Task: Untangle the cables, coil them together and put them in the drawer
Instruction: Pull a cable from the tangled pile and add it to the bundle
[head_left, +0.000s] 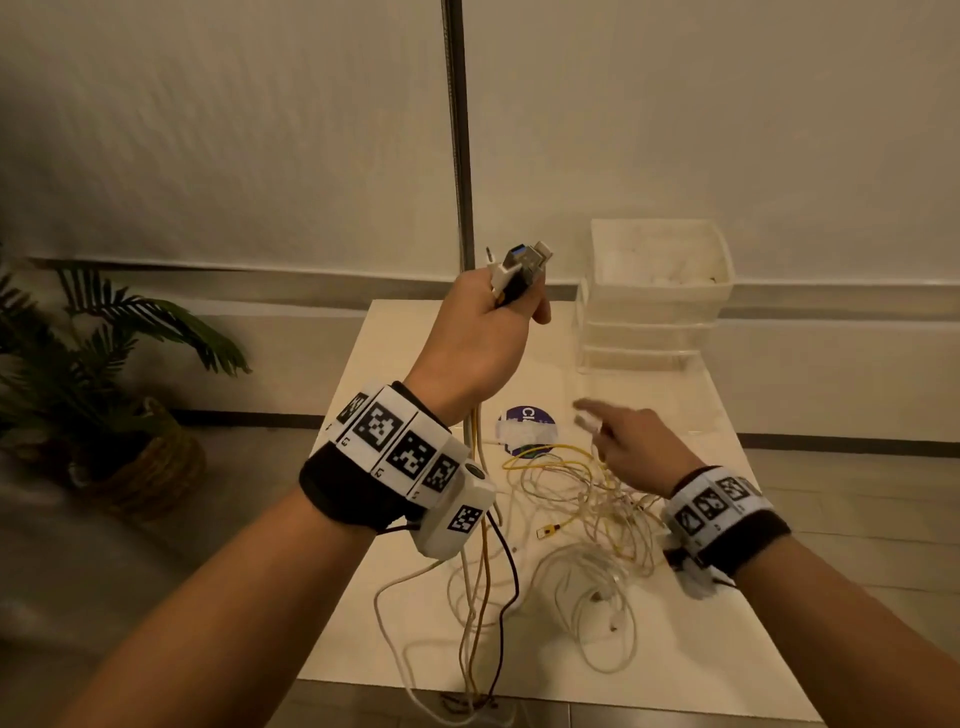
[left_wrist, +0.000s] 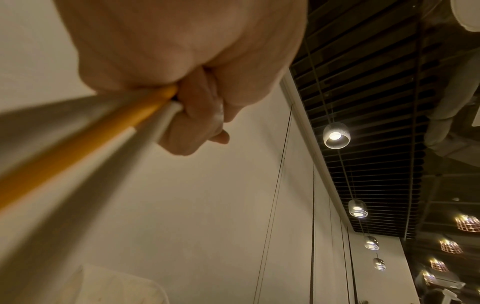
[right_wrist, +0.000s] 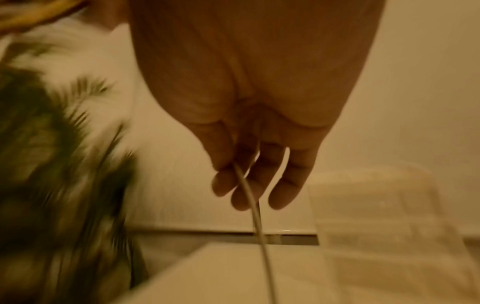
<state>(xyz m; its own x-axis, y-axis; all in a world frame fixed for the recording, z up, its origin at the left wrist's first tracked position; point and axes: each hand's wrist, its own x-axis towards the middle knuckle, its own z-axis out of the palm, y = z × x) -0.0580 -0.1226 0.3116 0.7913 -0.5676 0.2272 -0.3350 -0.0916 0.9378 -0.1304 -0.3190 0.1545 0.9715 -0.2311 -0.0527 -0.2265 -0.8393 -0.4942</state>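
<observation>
My left hand (head_left: 511, 306) is raised above the white table (head_left: 691, 649) and grips a bundle of cable plugs (head_left: 522, 262), white, black and metal. Their cables (head_left: 480, 582), white, yellow and dark, hang from the fist to the table's front edge. In the left wrist view the fist (left_wrist: 197, 115) closes round a yellow cable (left_wrist: 103, 139) and white ones. A loose tangle of white and yellow cables (head_left: 576, 509) lies on the table. My right hand (head_left: 597, 426) hovers over it, blurred, pinching a white cable end (head_left: 586, 420). That white cable (right_wrist: 257, 216) trails from thumb and fingers (right_wrist: 283, 191). A translucent drawer unit (head_left: 660, 306) stands at the back right.
A potted plant in a woven basket (head_left: 130, 415) stands on the floor to the left. A purple sticker under tape (head_left: 524, 423) sits mid-table. A dark pole (head_left: 457, 156) runs up the wall behind. Some cables hang over the near table edge (head_left: 467, 701).
</observation>
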